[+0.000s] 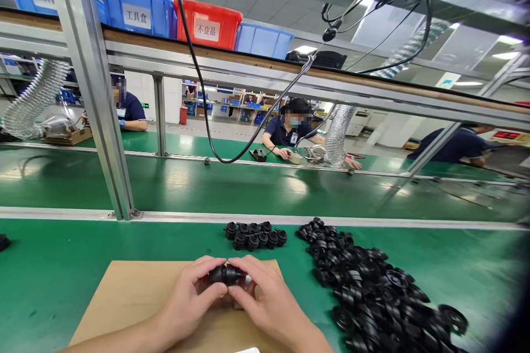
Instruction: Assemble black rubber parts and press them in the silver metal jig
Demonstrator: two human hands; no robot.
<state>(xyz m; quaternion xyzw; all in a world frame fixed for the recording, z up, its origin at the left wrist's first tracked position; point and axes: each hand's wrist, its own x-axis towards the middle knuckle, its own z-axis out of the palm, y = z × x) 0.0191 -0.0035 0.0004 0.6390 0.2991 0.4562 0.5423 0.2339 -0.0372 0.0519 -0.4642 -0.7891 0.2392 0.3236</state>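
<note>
My left hand (191,298) and my right hand (265,300) meet over a brown cardboard sheet (124,303) and together pinch a small black plastic part (226,274) between the fingertips. Just beyond the hands, a small cluster of similar black parts (254,235) sits in neat rows on the green mat. To the right, a large loose heap of black ring-shaped parts (368,292) spreads toward the near right corner.
A green conveyor belt (248,187) runs behind an aluminium rail (290,219). A metal post (97,99) stands left. Blue and red bins (207,25) line the overhead shelf, with a black cable (199,77) hanging. Other people work across the belt.
</note>
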